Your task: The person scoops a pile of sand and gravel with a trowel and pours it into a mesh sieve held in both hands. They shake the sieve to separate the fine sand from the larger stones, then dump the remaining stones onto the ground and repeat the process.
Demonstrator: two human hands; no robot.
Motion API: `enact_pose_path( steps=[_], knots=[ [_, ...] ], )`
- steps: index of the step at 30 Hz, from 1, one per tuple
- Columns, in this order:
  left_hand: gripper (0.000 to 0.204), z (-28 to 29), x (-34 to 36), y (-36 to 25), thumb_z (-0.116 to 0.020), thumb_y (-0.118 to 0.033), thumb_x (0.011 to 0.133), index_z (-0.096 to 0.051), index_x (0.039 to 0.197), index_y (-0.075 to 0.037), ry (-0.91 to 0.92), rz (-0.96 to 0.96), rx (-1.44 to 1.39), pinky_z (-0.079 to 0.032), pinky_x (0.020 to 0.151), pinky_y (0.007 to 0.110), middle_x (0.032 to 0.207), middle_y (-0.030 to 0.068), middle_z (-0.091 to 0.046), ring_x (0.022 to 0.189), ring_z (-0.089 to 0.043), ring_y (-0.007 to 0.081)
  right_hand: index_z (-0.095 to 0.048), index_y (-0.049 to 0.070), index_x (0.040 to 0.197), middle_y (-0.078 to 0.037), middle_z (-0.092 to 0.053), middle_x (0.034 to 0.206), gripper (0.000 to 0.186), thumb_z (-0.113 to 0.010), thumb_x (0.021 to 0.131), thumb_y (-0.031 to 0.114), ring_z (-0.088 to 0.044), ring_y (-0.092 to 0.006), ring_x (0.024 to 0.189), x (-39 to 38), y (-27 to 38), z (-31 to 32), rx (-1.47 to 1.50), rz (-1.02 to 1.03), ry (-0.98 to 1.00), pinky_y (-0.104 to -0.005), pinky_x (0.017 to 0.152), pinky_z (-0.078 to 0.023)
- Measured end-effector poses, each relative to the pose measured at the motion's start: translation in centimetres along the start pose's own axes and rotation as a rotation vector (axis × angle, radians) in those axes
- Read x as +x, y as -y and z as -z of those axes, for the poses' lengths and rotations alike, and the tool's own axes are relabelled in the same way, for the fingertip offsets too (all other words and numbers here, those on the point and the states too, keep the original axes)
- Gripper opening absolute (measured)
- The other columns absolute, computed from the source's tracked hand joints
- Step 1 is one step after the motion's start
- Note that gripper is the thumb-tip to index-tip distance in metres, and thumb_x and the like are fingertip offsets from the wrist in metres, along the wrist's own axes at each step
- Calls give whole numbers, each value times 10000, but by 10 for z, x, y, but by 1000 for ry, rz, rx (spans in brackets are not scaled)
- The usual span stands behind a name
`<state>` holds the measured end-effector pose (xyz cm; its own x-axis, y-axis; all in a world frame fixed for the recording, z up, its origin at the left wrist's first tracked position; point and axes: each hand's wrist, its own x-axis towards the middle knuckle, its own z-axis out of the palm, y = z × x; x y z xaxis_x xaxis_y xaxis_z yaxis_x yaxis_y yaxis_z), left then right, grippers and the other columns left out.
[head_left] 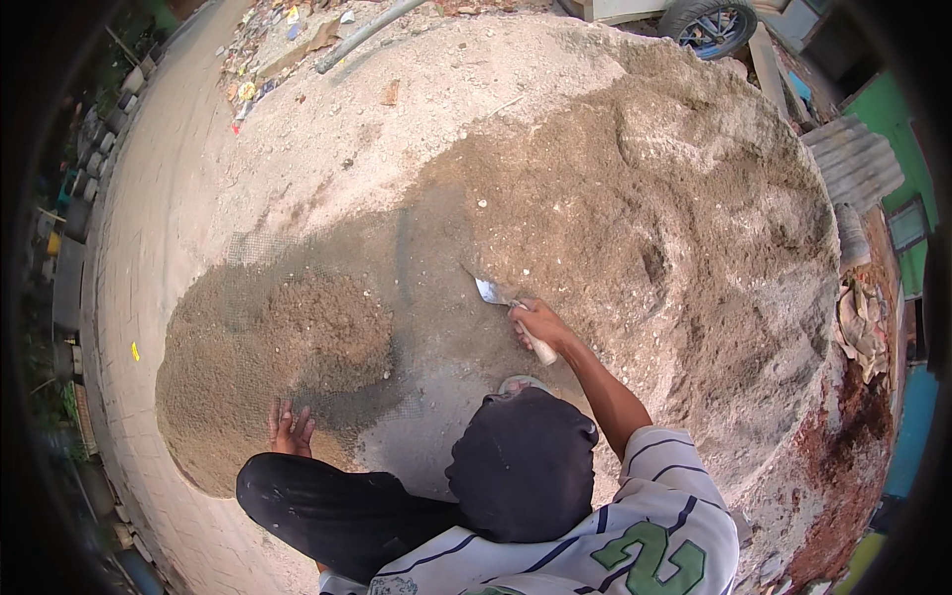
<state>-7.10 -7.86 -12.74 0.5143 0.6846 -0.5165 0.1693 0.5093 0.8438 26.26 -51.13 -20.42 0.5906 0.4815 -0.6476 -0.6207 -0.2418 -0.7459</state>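
My right hand (535, 327) grips the pale handle of a metal trowel (491, 290), whose blade is at loose grey-brown material beside a big sandy heap (684, 188). My left hand (291, 428) has its fingers spread at the lower edge of a smaller mound of damp sand (322, 327), just above my bent dark-trousered leg (337, 501). A fine wire mesh (256, 248) lies partly covered by that sand; how far it extends underneath is hidden.
A paved path (139, 258) curves along the left. Rubble and litter (263, 64) with a grey pipe (372, 35) lie at the top. A wheel (709, 25) stands behind the heap. Corrugated sheet (853, 159) and crumpled sacking (858, 327) edge the right side.
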Motion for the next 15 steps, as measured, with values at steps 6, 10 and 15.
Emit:
enact_pose_path(
  steps=[6, 10, 15],
  knots=[
    [681, -10, -4, -2, -641, -180, 891, -320, 1492, -174, -24, 11, -13, -512, 898, 368, 1508, 106, -376, 1252, -515, 335, -506, 45, 851, -28, -492, 633, 153, -542, 854, 193, -475, -120, 447, 50, 62, 36, -38, 187, -304, -295, 402, -425],
    [706, -5, -1, -4, -658, -207, 880, -312, 1495, -187, 40, 10, 10, -491, 921, 387, 1523, 100, -353, 1261, -505, 334, -508, 5, 862, -58, -533, 628, 201, -539, 861, 204, -536, -147, 475, 30, 69, 9, -246, 239, -333, -328, 421, -441],
    [758, -1, -2, 0, -681, -248, 863, -278, 1504, -211, 44, 44, 16, -453, 965, 396, 1544, 84, -317, 1301, -460, 326, -533, -45, 971, -285, -614, 811, 329, -558, 832, 252, -618, -460, 811, -8, 86, -86, -754, 575, -198, -500, 734, -469]
  ],
)
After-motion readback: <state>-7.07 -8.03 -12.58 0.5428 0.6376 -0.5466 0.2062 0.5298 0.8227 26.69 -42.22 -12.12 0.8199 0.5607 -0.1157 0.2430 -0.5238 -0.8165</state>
